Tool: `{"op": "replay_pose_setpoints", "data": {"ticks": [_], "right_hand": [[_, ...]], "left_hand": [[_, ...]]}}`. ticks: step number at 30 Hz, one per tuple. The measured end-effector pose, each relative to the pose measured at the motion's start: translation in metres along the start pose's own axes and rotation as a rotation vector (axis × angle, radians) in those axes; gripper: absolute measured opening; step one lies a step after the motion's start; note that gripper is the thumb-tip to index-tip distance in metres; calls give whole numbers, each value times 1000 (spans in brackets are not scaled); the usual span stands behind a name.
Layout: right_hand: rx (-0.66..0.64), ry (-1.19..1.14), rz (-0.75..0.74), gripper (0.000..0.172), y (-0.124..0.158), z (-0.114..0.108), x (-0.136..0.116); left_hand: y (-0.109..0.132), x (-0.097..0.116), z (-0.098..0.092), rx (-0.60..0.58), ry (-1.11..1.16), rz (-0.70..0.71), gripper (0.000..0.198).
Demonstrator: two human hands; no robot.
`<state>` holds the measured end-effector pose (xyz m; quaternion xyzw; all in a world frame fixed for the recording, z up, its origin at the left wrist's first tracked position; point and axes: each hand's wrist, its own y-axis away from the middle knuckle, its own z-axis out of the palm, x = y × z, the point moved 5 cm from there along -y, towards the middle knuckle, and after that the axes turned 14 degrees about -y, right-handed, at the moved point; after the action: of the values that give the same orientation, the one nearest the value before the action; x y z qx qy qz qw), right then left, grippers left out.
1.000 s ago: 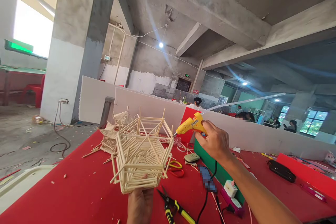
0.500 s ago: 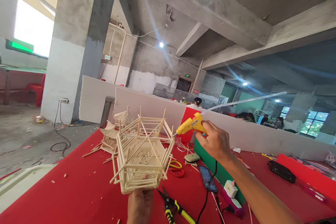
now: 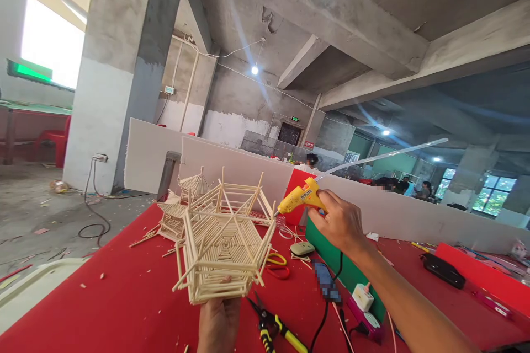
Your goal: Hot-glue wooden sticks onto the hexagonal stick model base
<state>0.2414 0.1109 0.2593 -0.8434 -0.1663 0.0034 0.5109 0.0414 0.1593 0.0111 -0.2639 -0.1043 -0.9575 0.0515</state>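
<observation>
A six-sided frame of pale wooden sticks [image 3: 226, 248] is held up over the red table [image 3: 124, 287] by my left hand [image 3: 218, 322], which grips it from below; part of the fingers is hidden by the frame. My right hand [image 3: 337, 220] is wrapped round a yellow glue gun [image 3: 300, 197]. Its nozzle points left and is at the right upper corner of the frame; whether they touch is hard to tell. A long clear glue stick [image 3: 385, 157] sticks out of the gun's back.
Behind the frame stands a small stick pagoda [image 3: 174, 215]. Scissors [image 3: 278, 266], pruning shears [image 3: 273, 325], a phone [image 3: 327, 282] and a power strip [image 3: 366, 317] lie nearby. A white partition [image 3: 248, 176] runs behind; people are seen beyond it.
Almost nothing differs. The stick frame and my left hand have shifted very slightly, and the far end of the clear glue stick has dipped a little to the left.
</observation>
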Motion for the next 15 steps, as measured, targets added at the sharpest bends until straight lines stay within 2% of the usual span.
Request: {"op": "replay_pose_setpoints", "data": {"ticks": [4, 9, 15], "right_hand": [[-28, -13, -13, 14, 0, -1, 1], [-56, -31, -33, 14, -1, -3, 3], [-111, -46, -67, 14, -5, -7, 2]], "left_hand": [[-3, 3, -5, 16, -11, -30, 46], [-9, 12, -10, -46, -47, 0, 38], [-12, 20, -17, 10, -94, -22, 32]]}}
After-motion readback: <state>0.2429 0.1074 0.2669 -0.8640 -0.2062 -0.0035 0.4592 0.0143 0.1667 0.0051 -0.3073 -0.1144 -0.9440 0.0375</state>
